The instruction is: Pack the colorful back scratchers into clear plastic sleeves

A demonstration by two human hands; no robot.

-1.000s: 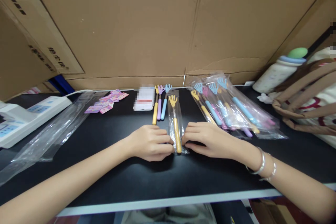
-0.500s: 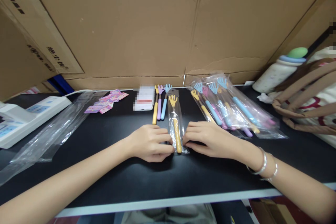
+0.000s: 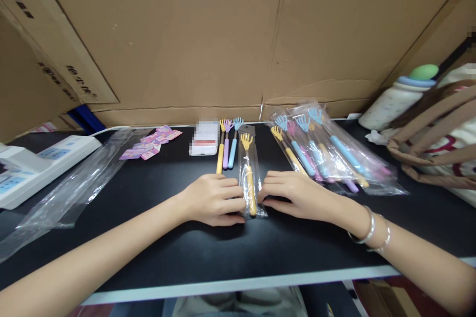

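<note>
Hands (image 3: 217,199) half-curled against bagged yellow scratcher (image 3: 250,185)

the person's bare left forearm (image 3: 122,245) reaches in from the lower left, its wrist nearly straight; the bare left hand (image 3: 215,200) is low, back upward, fingers bent inward. the bare right forearm (image 3: 412,257) slants in from the lower right; the bare right hand (image 3: 292,194) faces the left, fingers curled. the hands are near each other but apart; whether either pinches is unclear.
</note>
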